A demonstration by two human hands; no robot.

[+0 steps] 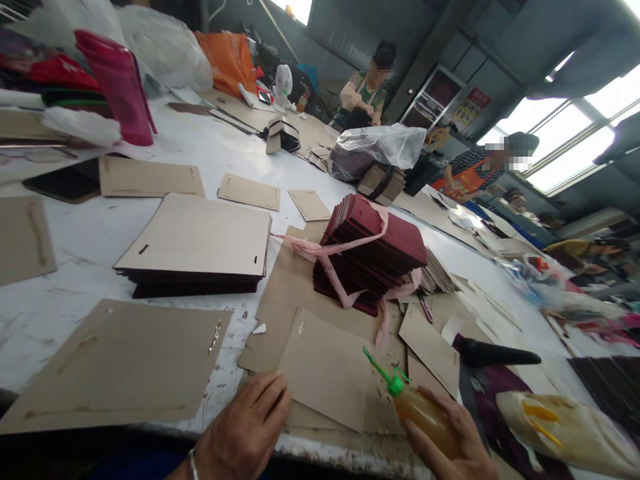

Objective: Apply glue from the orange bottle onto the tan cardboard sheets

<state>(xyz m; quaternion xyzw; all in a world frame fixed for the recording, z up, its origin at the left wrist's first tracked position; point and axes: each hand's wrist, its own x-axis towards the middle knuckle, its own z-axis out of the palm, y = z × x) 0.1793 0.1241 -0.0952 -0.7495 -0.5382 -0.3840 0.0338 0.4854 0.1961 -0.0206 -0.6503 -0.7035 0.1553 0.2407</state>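
Observation:
My right hand (450, 440) is wrapped round an amber glue bottle (425, 413) with a green nozzle (385, 375) that points up and left over a brown cardboard sheet (327, 367). My left hand (247, 427) rests with its fingers curled on the near edge of that sheet, at the table's front edge. Behind the sheet stands a pile of dark red covers (373, 250) tied with a pink ribbon.
A stack of boards (197, 243) with a tan top lies at centre left, and a large cardboard sheet (117, 363) at front left. A black-handled tool (493, 353) and a plastic bag (565, 427) lie at right. Two people work at the far end.

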